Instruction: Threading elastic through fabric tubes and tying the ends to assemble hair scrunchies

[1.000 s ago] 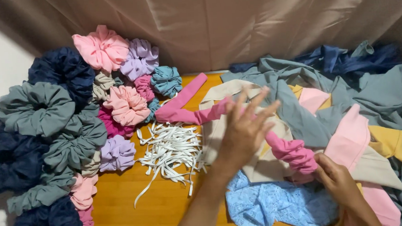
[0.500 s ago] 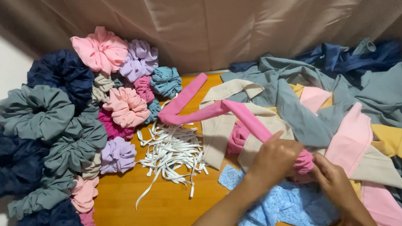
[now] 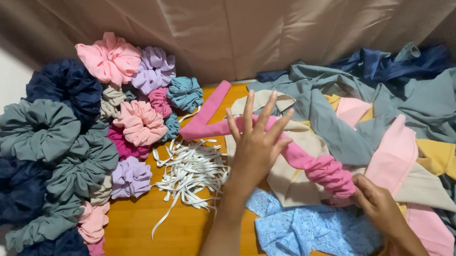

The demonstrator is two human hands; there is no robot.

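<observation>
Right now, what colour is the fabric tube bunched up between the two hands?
Bright pink fabric tube, plain with no pattern; the head view shows it best.

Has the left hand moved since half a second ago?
Yes. The left hand has risen away from the right hand, fingers now spread, nearer the white elastic strips.

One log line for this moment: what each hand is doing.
left hand: open, fingers spread over pink fabric tube | right hand: pinching tube's gathered end | nearby: elastic strips, scrunchies
</observation>
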